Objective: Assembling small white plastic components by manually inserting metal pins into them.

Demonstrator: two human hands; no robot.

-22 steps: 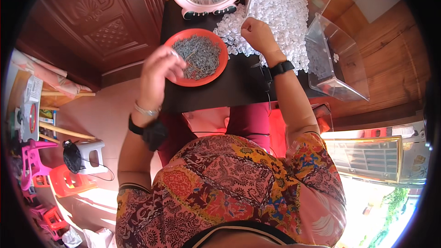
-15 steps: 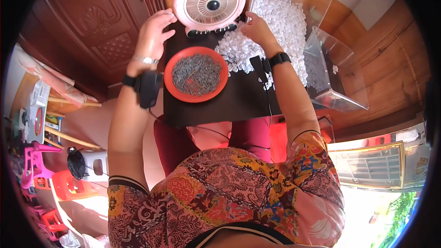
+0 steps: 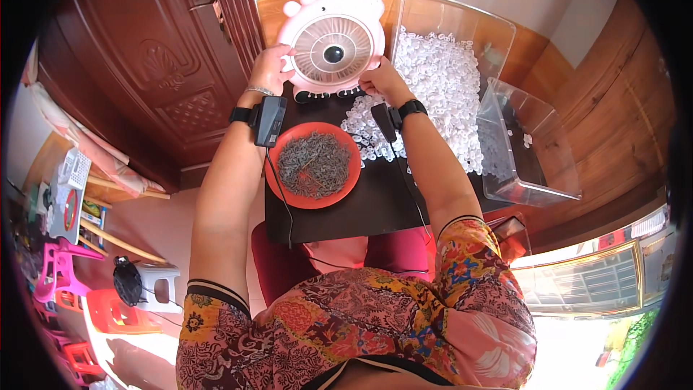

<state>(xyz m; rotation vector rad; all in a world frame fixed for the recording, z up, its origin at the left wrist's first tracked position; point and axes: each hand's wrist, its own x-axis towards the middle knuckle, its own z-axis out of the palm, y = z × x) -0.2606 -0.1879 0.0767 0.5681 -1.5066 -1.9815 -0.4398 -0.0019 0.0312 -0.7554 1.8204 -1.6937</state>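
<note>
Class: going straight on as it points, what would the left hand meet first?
Most likely the pink fan; the left hand is at its edge, though contact is hard to tell.

Looks like home room with small-parts work: carved wooden door (image 3: 155,76), wood-panelled wall (image 3: 606,126), pink animal-shaped fan (image 3: 333,53), plastic stools (image 3: 108,305) at left; bench (image 3: 346,225) bears heap of small white parts (image 3: 440,94), red plate (image 3: 312,203) of thin dark pieces (image 3: 314,166).

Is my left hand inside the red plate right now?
No, your left hand is at the left edge of the pink table fan, beyond the red plate.
</note>
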